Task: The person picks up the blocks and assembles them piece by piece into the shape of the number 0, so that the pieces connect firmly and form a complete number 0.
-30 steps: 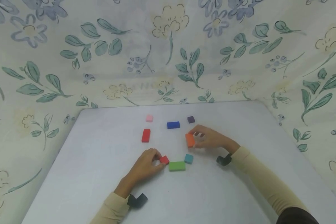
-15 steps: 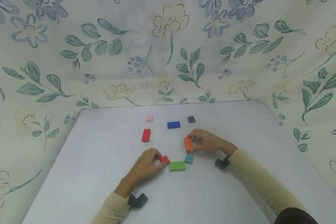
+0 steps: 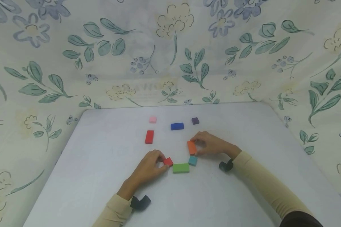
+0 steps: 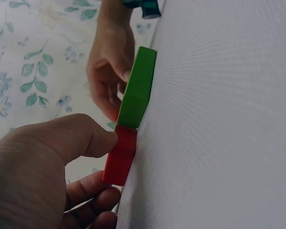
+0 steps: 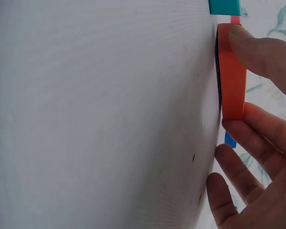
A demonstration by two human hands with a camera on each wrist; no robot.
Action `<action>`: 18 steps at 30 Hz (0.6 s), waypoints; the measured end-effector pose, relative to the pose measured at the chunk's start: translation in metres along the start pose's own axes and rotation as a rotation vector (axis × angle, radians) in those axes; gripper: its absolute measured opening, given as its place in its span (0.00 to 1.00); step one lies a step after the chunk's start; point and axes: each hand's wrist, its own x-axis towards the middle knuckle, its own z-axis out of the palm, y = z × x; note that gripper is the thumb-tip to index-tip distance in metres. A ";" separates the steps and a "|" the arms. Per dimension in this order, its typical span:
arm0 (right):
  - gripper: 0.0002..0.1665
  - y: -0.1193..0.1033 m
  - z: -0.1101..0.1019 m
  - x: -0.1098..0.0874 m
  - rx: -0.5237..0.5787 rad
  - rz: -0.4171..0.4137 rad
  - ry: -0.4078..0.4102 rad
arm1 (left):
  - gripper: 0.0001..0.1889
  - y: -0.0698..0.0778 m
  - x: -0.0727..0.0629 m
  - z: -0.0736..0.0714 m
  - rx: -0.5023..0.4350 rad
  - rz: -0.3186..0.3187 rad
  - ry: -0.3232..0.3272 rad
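My left hand (image 3: 147, 167) pinches a small red cube (image 3: 168, 162) between thumb and fingers. The cube's corner meets the left end of a green rectangular block (image 3: 181, 168) lying flat on the white table. At the green block's right end sits a teal cube (image 3: 193, 160), turned slightly. Just beyond it, my right hand (image 3: 213, 144) grips an orange rectangular block (image 3: 191, 148) by its two ends, thumb at the near end. In the right wrist view a thin dark gap shows under the orange block (image 5: 232, 81), close over the table.
Farther back on the white table (image 3: 108, 132) lie a red rectangular block (image 3: 149, 136), a pink cube (image 3: 152, 119), a blue rectangular block (image 3: 177, 126) and a dark purple cube (image 3: 195, 120). Floral cloth (image 3: 147, 91) hangs behind the table's far edge.
My right hand has brought the orange block nearer to me, from farther back on the table to right beside the teal cube. The left hand has stayed on the red cube.
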 end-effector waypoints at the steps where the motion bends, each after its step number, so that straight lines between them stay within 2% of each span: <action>1: 0.32 0.000 0.000 0.000 -0.002 -0.002 0.000 | 0.12 0.000 0.000 0.000 0.000 -0.001 0.000; 18: 0.34 0.006 0.000 0.000 -0.023 0.021 -0.031 | 0.12 0.003 -0.001 -0.001 -0.012 -0.026 -0.008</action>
